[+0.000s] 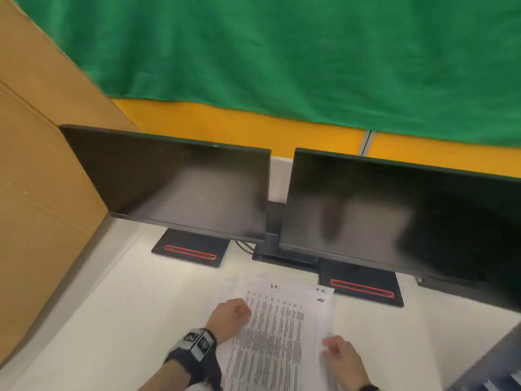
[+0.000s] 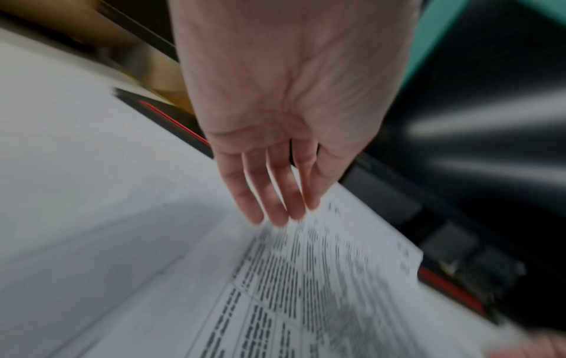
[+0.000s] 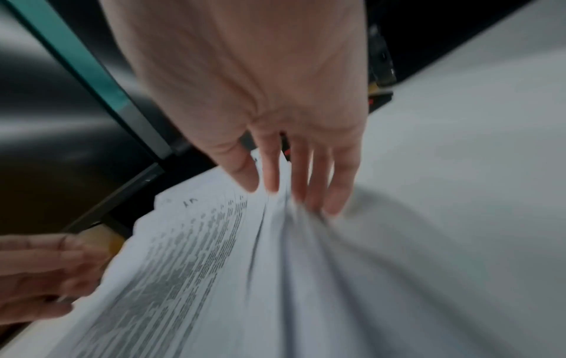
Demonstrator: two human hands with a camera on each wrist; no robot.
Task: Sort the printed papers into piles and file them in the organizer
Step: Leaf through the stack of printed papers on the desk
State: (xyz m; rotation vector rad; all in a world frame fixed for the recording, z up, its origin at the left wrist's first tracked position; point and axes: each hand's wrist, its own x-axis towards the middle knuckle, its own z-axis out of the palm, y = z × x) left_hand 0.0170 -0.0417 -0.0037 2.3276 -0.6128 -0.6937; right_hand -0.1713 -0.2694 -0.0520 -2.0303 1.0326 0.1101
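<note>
A stack of printed papers [image 1: 275, 331] lies on the white desk [image 1: 135, 320] in front of two monitors, its sheets slightly fanned. My left hand [image 1: 229, 313] is at the stack's upper left edge. In the left wrist view its fingers [image 2: 275, 198] are straight, with the tips touching the top sheet [image 2: 306, 278]. My right hand [image 1: 339, 355] is at the stack's right edge. In the right wrist view its straight fingertips [image 3: 300, 184] press on the fanned sheet edges [image 3: 275, 254]. Both wrist views are blurred by motion.
Two dark monitors [image 1: 174, 187] [image 1: 394, 221] stand close behind the papers, and their black bases [image 1: 191, 251] [image 1: 362, 286] reach toward the stack. A cardboard wall [image 1: 42, 193] bounds the desk on the left. A dark grey object [image 1: 490, 368] sits at the bottom right corner.
</note>
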